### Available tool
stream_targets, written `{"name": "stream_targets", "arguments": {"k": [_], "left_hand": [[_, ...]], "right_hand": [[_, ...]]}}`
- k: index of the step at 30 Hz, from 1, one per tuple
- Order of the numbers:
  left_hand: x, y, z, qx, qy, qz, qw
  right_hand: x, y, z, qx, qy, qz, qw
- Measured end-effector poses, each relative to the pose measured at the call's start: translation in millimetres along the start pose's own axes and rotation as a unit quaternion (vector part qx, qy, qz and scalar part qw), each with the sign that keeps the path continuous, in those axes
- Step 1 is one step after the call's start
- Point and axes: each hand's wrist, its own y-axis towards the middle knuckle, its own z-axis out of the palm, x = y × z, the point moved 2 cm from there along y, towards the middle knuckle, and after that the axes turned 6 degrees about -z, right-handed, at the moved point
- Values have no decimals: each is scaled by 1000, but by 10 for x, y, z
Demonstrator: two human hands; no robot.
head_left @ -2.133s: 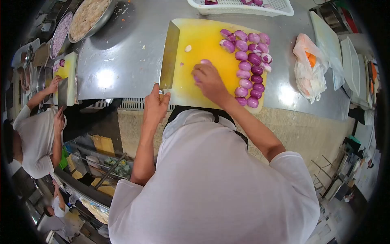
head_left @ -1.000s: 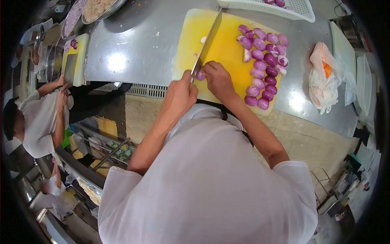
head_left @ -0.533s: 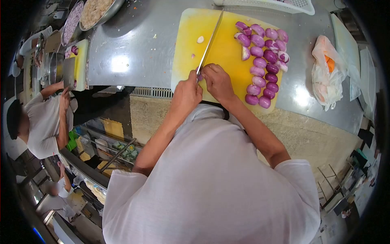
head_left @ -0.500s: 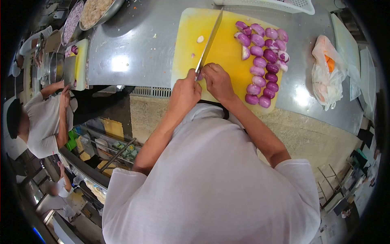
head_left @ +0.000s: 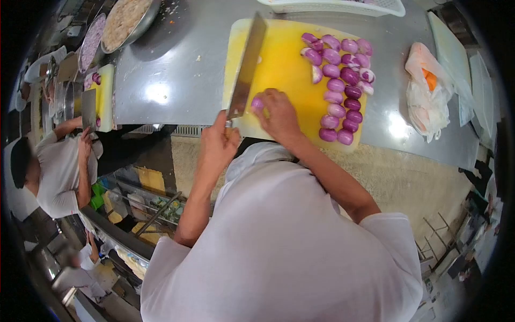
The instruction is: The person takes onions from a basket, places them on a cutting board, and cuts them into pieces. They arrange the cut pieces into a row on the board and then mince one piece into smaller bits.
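My left hand [head_left: 215,144] grips the handle of a wide-bladed knife [head_left: 248,67], its blade pointing away over the left part of the yellow cutting board [head_left: 289,70]. Just right of the blade, my right hand [head_left: 279,115] has its bent fingers on a small purple onion piece [head_left: 258,103] near the board's front edge. Peeled purple onion pieces [head_left: 332,85] lie in uneven rows along the board's right side. A small pale piece, partly behind the blade, rests on the board's upper left.
A white basket [head_left: 332,6] stands beyond the board on the steel table [head_left: 161,102]. Plastic bags [head_left: 426,96] lie to the right. Bowls [head_left: 124,24] of chopped food are at upper left. A co-worker [head_left: 67,166] holds a cleaver at another board [head_left: 105,102] on the left.
The knife has come away from the onion piece, moving left and tilting so its broad face shows. My hands have moved apart, and the purple piece is now visible at my right fingers.
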Motion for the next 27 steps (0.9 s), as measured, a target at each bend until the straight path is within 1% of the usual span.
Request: {"name": "stream_targets", "arguments": {"k": [1,2,3,5,6,7,8,9,10,12,13,14,15,16,18,19,21,23,24,26,27], "left_hand": [[71,4,-12,-20,-16,-13,1000],[220,48,23,-10,-23,-65,998],[275,86,35,-12,-27,-62,998],[396,154,53,3,4,-114,993],[387,161,38,-1,-2,-114,993],[359,146,19,0,10,-88,996],[350,122,14,0,21,-65,998],[359,107,27,-6,15,-70,997],[361,105,49,3,14,-87,996],[379,177,87,10,12,-97,995],[409,242,130,0,11,-81,997],[434,294,159,-10,11,-65,998],[411,332,170,-11,10,-65,998],[376,360,166,-26,6,-66,997],[316,334,90,-43,3,-66,997],[259,261,23,-40,23,-57,997],[236,167,18,-39,42,-50,997],[234,92,123,-63,47,-29,996],[242,95,141,-65,48,-33,996],[240,142,168,-28,38,-27,999],[221,139,152,-26,39,-22,999]], "right_hand": [[71,-1,54,33,2,-21,999],[111,-11,75,67,6,-45,997],[115,-46,49,67,2,-48,997],[71,-89,-9,108,-34,-51,992],[-32,-69,-132,81,-51,-53,994],[-128,-50,-281,86,-53,-58,993],[-210,-19,-467,40,-144,-36,988],[-233,35,-567,-8,-233,-15,972],[-214,113,-560,-5,-232,-22,972],[-202,317,-524,-33,-117,-106,987],[-240,448,-433,-34,-120,-108,986],[-292,617,-272,-19,-88,-108,990],[-359,761,-142,-4,-56,-107,993],[-446,879,-49,-5,-55,-109,992],[-577,1040,121,62,-26,-114,991],[-575,1043,128,62,-26,-115,991],[-601,1031,138,133,-68,-60,987],[-582,981,118,127,-71,-55,988],[-555,955,118,118,-75,-48,989],[-499,935,127,116,-77,-46,989],[-513,945,106,108,-85,-43,990]]}}
